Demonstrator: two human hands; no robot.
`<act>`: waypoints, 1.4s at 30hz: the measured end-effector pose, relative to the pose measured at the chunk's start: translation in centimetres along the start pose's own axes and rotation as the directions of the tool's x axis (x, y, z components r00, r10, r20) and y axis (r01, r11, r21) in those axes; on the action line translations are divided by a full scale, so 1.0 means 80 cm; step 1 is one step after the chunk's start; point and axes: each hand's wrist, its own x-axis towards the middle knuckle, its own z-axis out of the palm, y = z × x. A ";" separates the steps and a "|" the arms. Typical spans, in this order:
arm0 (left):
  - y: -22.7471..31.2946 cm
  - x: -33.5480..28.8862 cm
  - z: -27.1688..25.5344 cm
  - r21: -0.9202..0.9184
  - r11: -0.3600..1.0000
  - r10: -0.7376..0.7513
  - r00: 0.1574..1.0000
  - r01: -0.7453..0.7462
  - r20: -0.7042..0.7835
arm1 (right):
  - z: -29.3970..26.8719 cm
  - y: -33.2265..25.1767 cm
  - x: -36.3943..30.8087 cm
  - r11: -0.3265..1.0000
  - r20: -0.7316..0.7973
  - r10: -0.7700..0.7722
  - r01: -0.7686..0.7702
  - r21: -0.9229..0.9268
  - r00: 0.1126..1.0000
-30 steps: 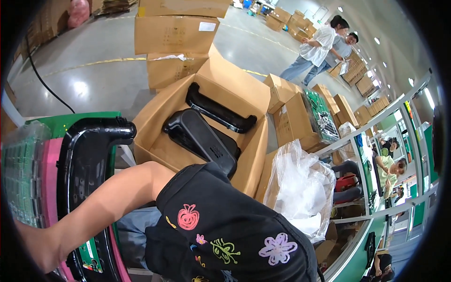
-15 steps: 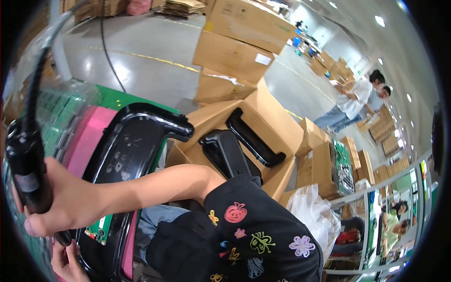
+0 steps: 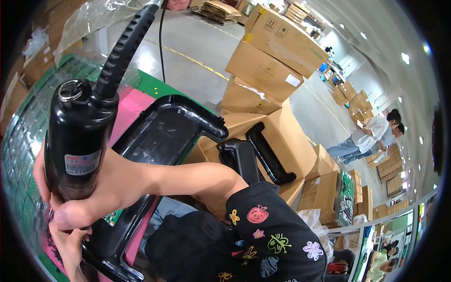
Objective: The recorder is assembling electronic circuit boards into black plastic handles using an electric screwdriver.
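My right hand (image 3: 110, 181) is wrapped round a black electric screwdriver (image 3: 77, 134) with a metal hanging ring and a ribbed cable sleeve on top. Below it, my left hand (image 3: 68, 246) has thumb and fingers pinched together near the tool's lower end. Whatever they hold is hidden or too small to make out, and the screwdriver's tip is covered by my right hand. Beside both hands lies a glossy black plastic housing (image 3: 162, 124) with a raised rim. Part of a green circuit board (image 3: 112, 217) shows inside it, partly behind my right hand and forearm.
Pink sheeting (image 3: 129, 110) lies under the housing on a green work surface (image 3: 152, 87). Wrapped circuit boards (image 3: 23, 155) line the left. An open carton (image 3: 291, 136) holds black plastic parts, with stacked cartons (image 3: 263, 66) behind. Two people (image 3: 369, 134) stand farther right.
My view has shifted, so the surroundings sit farther right. The screwdriver looks larger and closer, still in my right hand. My left hand stays pinched near its lower end.
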 end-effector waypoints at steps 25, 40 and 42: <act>0.024 0.011 0.025 0.596 0.615 0.593 0.801 -0.516 0.082 | -0.030 0.020 -0.022 0.993 0.030 -0.001 0.004 -0.121 1.000; -0.006 0.009 0.033 0.605 0.642 0.333 0.882 -0.470 0.332 | -0.066 0.043 -0.025 0.910 -0.177 0.017 -0.089 -0.404 0.984; -0.008 0.008 0.034 0.594 0.677 0.295 0.900 -0.434 0.321 | -0.067 0.048 -0.025 0.908 -0.181 0.023 -0.096 -0.408 0.983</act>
